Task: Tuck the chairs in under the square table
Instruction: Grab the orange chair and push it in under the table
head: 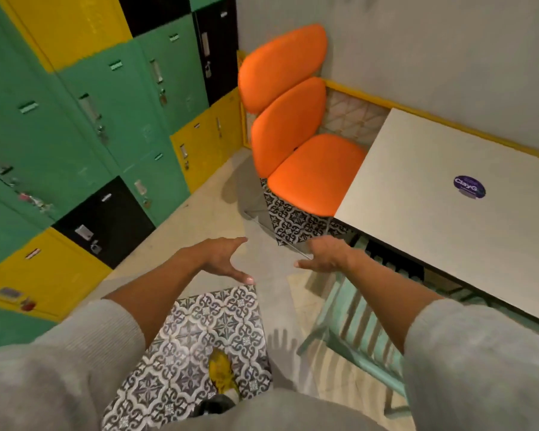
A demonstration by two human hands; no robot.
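plainly both hands, left and right, hover spread wide, each grip empty, beside the square table.

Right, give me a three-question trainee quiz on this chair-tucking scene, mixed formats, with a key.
1. True or false: the left hand grips a chair.
2. Which chair sits at the square table's near side, by the right hand? A) orange chair B) mint slatted chair C) black stool
3. Fill in: the orange chair has its seat edge partly under the table's ____ end.

Key: 1 false; 2 B, the mint slatted chair; 3 left.
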